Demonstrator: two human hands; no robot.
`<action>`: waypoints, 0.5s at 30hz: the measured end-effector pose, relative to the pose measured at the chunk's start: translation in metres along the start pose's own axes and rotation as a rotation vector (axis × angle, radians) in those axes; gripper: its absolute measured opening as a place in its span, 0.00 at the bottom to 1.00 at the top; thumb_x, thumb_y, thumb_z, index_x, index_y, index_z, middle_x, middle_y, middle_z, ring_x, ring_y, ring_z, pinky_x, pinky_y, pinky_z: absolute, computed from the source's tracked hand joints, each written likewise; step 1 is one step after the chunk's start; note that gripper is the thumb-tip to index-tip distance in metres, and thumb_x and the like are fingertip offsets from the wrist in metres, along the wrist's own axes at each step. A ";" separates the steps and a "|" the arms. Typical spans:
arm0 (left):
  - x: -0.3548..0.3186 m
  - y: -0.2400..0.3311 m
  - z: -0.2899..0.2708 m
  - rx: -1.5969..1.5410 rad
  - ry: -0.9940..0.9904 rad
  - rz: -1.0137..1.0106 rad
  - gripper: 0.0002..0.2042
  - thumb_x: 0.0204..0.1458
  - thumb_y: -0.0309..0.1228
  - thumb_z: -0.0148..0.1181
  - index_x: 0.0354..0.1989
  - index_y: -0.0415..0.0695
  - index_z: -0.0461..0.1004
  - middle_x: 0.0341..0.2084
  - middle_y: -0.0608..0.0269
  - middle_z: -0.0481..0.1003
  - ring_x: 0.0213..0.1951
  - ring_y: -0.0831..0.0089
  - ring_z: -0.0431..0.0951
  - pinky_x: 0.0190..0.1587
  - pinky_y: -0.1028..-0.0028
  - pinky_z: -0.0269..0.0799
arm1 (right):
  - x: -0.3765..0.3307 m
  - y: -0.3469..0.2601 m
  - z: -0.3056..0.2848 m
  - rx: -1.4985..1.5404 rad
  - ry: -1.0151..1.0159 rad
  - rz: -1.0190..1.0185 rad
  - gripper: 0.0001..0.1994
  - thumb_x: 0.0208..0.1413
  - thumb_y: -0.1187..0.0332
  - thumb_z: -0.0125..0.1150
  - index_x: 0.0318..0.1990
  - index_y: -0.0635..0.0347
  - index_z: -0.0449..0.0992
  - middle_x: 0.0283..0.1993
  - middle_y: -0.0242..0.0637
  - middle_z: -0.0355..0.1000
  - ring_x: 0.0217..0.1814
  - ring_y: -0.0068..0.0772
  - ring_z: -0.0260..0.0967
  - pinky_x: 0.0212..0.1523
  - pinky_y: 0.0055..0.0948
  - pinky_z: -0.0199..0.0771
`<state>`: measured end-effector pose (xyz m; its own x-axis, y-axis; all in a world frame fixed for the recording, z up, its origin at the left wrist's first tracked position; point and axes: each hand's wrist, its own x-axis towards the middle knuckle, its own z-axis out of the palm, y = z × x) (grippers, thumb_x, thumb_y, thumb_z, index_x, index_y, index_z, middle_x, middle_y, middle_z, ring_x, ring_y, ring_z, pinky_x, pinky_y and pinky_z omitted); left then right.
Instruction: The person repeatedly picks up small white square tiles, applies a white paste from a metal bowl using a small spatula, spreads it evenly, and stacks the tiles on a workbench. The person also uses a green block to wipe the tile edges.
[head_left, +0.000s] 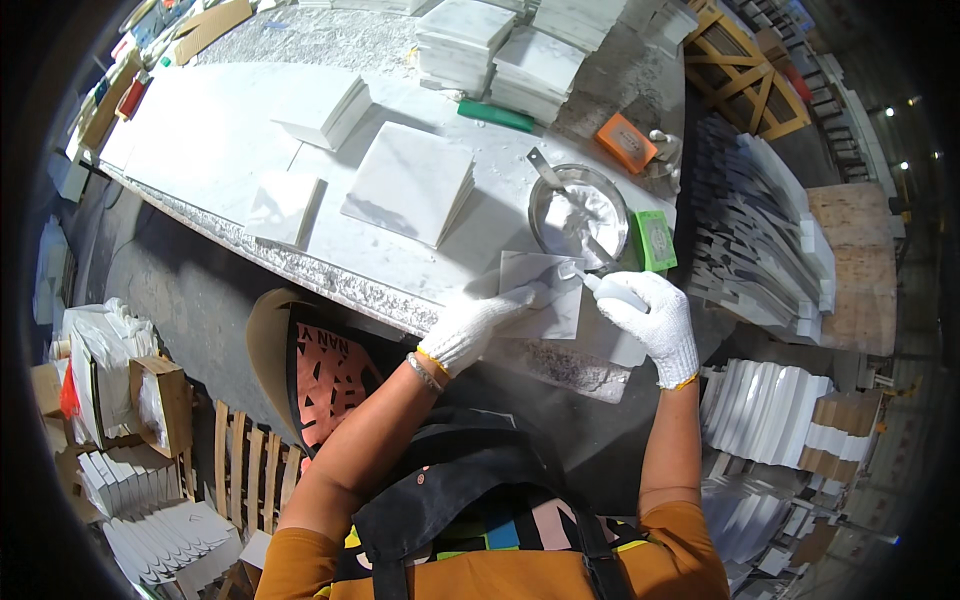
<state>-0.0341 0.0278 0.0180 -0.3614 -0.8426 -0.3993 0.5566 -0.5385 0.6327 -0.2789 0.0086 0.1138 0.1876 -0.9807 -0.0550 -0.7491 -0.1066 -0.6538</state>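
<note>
My left hand [485, 320], in a white knitted glove, grips a square white marble tile [545, 318] by its left side, thumb on top. The gloved right hand [655, 318] is closed round a slim tool with a pale, rounded handle [612, 292]. Its tip points at a dab of white paste [568, 270] near the tile's upper right corner; what sort of tip it has is too small to tell. Just beyond the tile stands a round metal bowl [535, 222] of white paste, with a putty knife [545, 168] leaning out of its far left rim.
Stacked marble tiles [410, 180] lie on the white slab table [200, 120], with taller stacks [465, 45] behind. A green box [655, 240] and an orange box [626, 143] flank the bowl's right side. A green bar [495, 115] lies farther back. Stone pieces [760, 230] stand beyond the right edge.
</note>
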 end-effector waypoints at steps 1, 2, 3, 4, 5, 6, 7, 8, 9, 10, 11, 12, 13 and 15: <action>0.001 -0.001 -0.001 0.003 0.002 -0.001 0.25 0.59 0.25 0.62 0.63 0.29 0.66 0.53 0.53 0.76 0.53 0.69 0.78 0.58 0.70 0.74 | 0.000 -0.001 0.000 0.006 -0.001 0.007 0.16 0.47 0.68 0.74 0.44 0.61 0.84 0.39 0.40 0.80 0.40 0.32 0.78 0.44 0.31 0.76; 0.001 -0.002 -0.001 0.006 0.002 -0.003 0.25 0.59 0.25 0.62 0.63 0.29 0.66 0.52 0.53 0.77 0.53 0.69 0.78 0.58 0.70 0.75 | 0.000 -0.001 0.001 0.012 -0.001 0.015 0.16 0.47 0.68 0.74 0.44 0.61 0.84 0.39 0.40 0.80 0.40 0.32 0.78 0.43 0.31 0.76; 0.002 -0.002 -0.001 0.010 0.002 -0.002 0.25 0.59 0.25 0.62 0.63 0.29 0.66 0.52 0.53 0.77 0.53 0.69 0.78 0.57 0.70 0.75 | 0.000 0.000 0.001 -0.001 0.009 -0.005 0.15 0.47 0.67 0.74 0.44 0.59 0.84 0.39 0.40 0.80 0.39 0.34 0.79 0.42 0.31 0.76; 0.002 -0.001 0.000 0.014 0.002 -0.001 0.25 0.59 0.25 0.62 0.63 0.29 0.66 0.52 0.53 0.77 0.53 0.69 0.78 0.57 0.70 0.75 | 0.000 0.003 0.002 -0.015 0.020 -0.024 0.14 0.48 0.66 0.74 0.43 0.58 0.85 0.39 0.40 0.80 0.38 0.37 0.79 0.41 0.32 0.77; 0.001 -0.001 0.000 0.018 0.002 0.001 0.25 0.59 0.25 0.62 0.63 0.29 0.66 0.52 0.53 0.77 0.53 0.69 0.78 0.57 0.70 0.75 | 0.000 0.004 0.002 -0.028 0.030 -0.045 0.14 0.48 0.64 0.74 0.42 0.56 0.85 0.39 0.40 0.81 0.38 0.39 0.80 0.40 0.32 0.78; 0.002 -0.001 0.000 0.014 0.003 -0.004 0.25 0.59 0.25 0.62 0.63 0.29 0.66 0.52 0.53 0.77 0.53 0.69 0.78 0.57 0.70 0.75 | 0.000 0.005 0.002 -0.027 0.030 -0.048 0.14 0.48 0.64 0.74 0.43 0.56 0.85 0.39 0.40 0.81 0.38 0.39 0.80 0.40 0.33 0.78; 0.002 -0.002 0.000 0.010 0.003 -0.008 0.25 0.59 0.25 0.62 0.63 0.29 0.66 0.52 0.53 0.77 0.53 0.69 0.78 0.57 0.70 0.75 | 0.000 0.005 0.003 -0.026 0.030 -0.050 0.14 0.48 0.64 0.74 0.43 0.56 0.85 0.39 0.40 0.81 0.38 0.39 0.80 0.40 0.33 0.78; 0.002 -0.002 -0.001 0.007 0.004 -0.012 0.25 0.59 0.25 0.62 0.63 0.29 0.66 0.52 0.53 0.77 0.53 0.69 0.78 0.57 0.70 0.75 | 0.000 0.005 0.003 -0.024 0.031 -0.053 0.14 0.48 0.64 0.74 0.43 0.56 0.85 0.39 0.40 0.81 0.38 0.39 0.80 0.40 0.33 0.78; 0.002 -0.001 0.000 0.000 0.001 -0.003 0.24 0.59 0.25 0.62 0.63 0.29 0.66 0.52 0.53 0.77 0.53 0.69 0.78 0.57 0.70 0.75 | 0.000 0.006 0.003 -0.020 0.031 -0.050 0.14 0.48 0.65 0.74 0.43 0.56 0.85 0.39 0.40 0.81 0.38 0.39 0.80 0.40 0.32 0.78; 0.001 0.000 0.002 -0.006 -0.002 0.006 0.24 0.59 0.25 0.62 0.63 0.29 0.66 0.52 0.53 0.77 0.53 0.69 0.78 0.57 0.70 0.75 | 0.000 0.006 0.003 -0.016 0.032 -0.048 0.14 0.48 0.65 0.75 0.43 0.57 0.85 0.39 0.41 0.81 0.38 0.38 0.80 0.40 0.32 0.78; 0.001 0.001 0.002 -0.013 -0.005 0.015 0.24 0.59 0.25 0.62 0.63 0.30 0.66 0.52 0.53 0.77 0.53 0.69 0.78 0.57 0.70 0.75 | 0.000 0.007 0.003 -0.012 0.033 -0.045 0.14 0.48 0.65 0.75 0.43 0.57 0.85 0.39 0.41 0.81 0.38 0.37 0.80 0.40 0.31 0.78; 0.001 0.001 0.002 -0.018 -0.007 0.014 0.24 0.59 0.25 0.62 0.63 0.30 0.66 0.52 0.53 0.77 0.53 0.69 0.78 0.57 0.70 0.75 | 0.000 0.008 0.003 0.035 0.029 -0.031 0.14 0.48 0.66 0.75 0.43 0.57 0.85 0.40 0.40 0.81 0.39 0.35 0.80 0.41 0.30 0.77; 0.001 0.000 0.002 -0.024 -0.008 0.013 0.24 0.59 0.25 0.62 0.63 0.30 0.66 0.52 0.53 0.77 0.53 0.69 0.78 0.57 0.70 0.75 | -0.001 0.010 0.003 0.082 0.026 -0.016 0.14 0.48 0.67 0.75 0.43 0.58 0.85 0.40 0.39 0.81 0.39 0.32 0.80 0.42 0.29 0.77; 0.002 -0.001 0.000 -0.018 -0.006 0.011 0.24 0.59 0.24 0.62 0.63 0.30 0.66 0.53 0.53 0.77 0.53 0.69 0.78 0.57 0.70 0.75 | -0.003 0.011 0.002 0.213 -0.002 0.039 0.14 0.50 0.70 0.73 0.45 0.61 0.83 0.41 0.36 0.81 0.41 0.27 0.78 0.44 0.27 0.76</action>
<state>-0.0356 0.0272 0.0169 -0.3598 -0.8486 -0.3879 0.5739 -0.5291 0.6251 -0.2867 0.0102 0.1050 0.1623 -0.9831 -0.0848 -0.6044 -0.0311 -0.7960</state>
